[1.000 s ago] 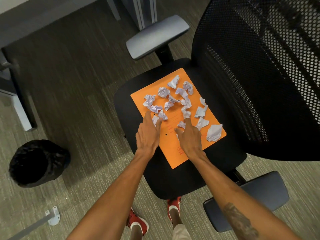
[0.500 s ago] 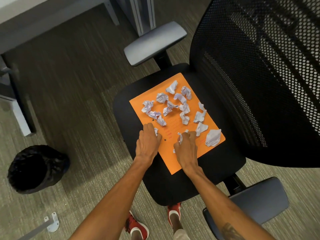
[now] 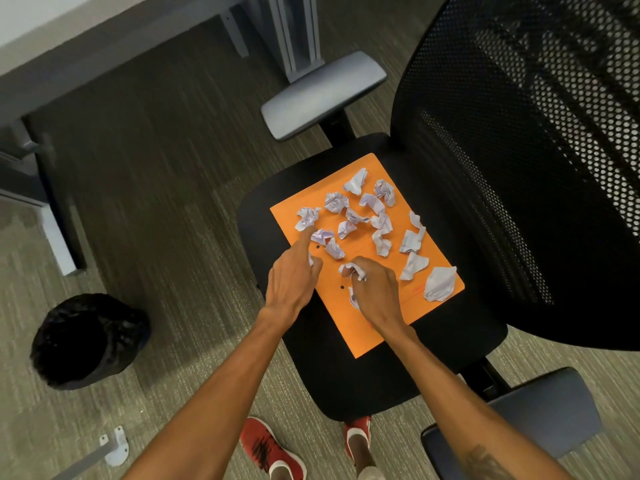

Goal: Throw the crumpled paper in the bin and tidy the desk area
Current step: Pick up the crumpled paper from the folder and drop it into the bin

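Right hand (image 3: 375, 292) fingers curled around crumpled paper (image 3: 352, 270), left hand (image 3: 292, 278) pointing.

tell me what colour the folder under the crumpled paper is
Orange folder, seen in the head view.

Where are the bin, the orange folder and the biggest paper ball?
bin (image 3: 86, 341), head view, dark liner inside the opening.
orange folder (image 3: 408, 306), head view, bare near corner area.
biggest paper ball (image 3: 440, 284), head view, its middle.

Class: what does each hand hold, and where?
Right hand: crumpled paper scraps, pinched in the fingertips. Left hand: a scrap tucked under curled fingers, forefinger extended.
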